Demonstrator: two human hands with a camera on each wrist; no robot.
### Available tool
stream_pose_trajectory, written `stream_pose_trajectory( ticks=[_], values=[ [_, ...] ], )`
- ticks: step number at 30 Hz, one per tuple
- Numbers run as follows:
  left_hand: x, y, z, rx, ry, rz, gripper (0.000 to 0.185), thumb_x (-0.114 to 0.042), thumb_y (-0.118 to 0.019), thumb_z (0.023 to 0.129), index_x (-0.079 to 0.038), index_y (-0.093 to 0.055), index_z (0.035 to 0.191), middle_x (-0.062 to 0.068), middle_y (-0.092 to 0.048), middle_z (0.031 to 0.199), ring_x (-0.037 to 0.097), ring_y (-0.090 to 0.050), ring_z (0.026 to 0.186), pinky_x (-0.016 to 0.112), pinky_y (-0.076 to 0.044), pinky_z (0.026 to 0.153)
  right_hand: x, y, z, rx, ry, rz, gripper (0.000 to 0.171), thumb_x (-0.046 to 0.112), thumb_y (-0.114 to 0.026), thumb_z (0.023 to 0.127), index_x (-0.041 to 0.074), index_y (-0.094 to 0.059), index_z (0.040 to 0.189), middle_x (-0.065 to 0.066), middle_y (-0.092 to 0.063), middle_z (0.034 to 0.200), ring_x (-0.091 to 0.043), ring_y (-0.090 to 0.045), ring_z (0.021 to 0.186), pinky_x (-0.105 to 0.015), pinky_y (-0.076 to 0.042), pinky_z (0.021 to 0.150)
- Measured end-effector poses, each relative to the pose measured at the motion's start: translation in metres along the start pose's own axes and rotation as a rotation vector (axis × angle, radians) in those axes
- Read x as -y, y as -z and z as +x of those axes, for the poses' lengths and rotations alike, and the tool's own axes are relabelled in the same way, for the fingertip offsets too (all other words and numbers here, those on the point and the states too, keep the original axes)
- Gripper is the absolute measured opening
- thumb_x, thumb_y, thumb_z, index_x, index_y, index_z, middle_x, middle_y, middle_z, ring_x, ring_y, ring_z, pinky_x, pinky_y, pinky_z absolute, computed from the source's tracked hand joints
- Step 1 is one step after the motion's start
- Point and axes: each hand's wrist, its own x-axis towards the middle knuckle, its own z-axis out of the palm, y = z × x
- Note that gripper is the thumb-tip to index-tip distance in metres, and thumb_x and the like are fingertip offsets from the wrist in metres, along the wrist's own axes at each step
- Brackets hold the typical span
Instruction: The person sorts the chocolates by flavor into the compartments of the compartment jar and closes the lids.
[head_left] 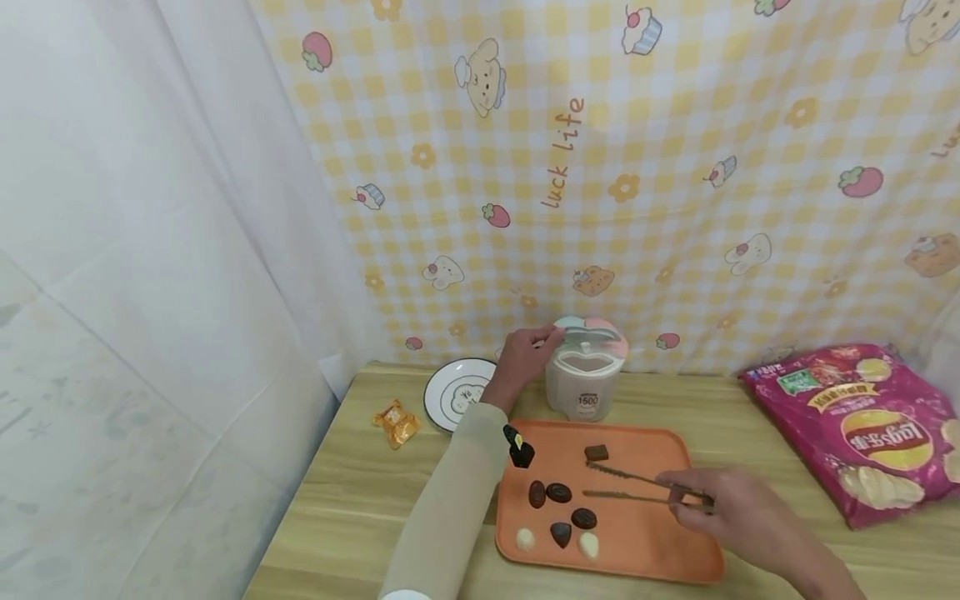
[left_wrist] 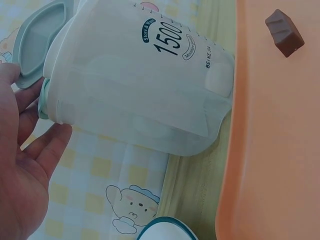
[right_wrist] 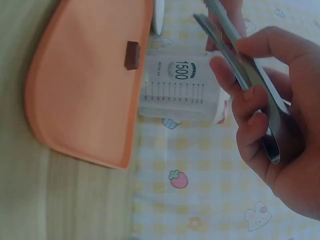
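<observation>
While left hand point(head_left: 522, 353) touches container point(head_left: 584, 377), right hand point(head_left: 723, 507) grips tongs point(head_left: 637, 487).

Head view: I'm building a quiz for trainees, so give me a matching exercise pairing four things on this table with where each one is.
Things:
1. tongs
2. square chocolate
3. chip bag
4. white plate

Places:
A. far right of the table
B. behind the tray, left of the container
C. in the right hand
D. far part of the orange tray

Pairs: 1-C, 2-D, 3-A, 4-B
</observation>
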Motion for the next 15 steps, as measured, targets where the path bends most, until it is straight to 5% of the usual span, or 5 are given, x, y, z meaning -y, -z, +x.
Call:
stream_pose_trajectory(
  ticks=[7, 15],
  values=[
    [-0.002, 0.003, 0.000, -0.002, 0.007, 0.003, 0.050, -0.053, -0.056, 0.104, -0.017, -0.071, 0.134, -0.004, -0.064, 0.138, 0.017, -0.061, 0.126, 0.035, -0.051, 0.100, -0.015, -0.020, -0.010, -0.052, 0.286, -0.009, 0.029, -0.002, -0.077, 0.085, 0.007, -0.079, 0.113, 0.020, -0.068, 0.089, 0.006, -0.053, 0.069, -0.016, -0.045, 0.051],
    [0.000, 0.000, 0.001, -0.002, 0.011, 0.004, 0.050, -0.054, -0.056, 0.104, -0.017, -0.071, 0.133, -0.005, -0.064, 0.137, 0.017, -0.062, 0.125, 0.035, -0.052, 0.099, -0.022, -0.029, -0.012, 0.102, 0.198, 0.103, 0.022, 0.009, -0.077, 0.091, 0.008, -0.081, 0.113, 0.004, -0.077, 0.103, 0.004, -0.058, 0.074, -0.021, -0.048, 0.053]
  ],
)
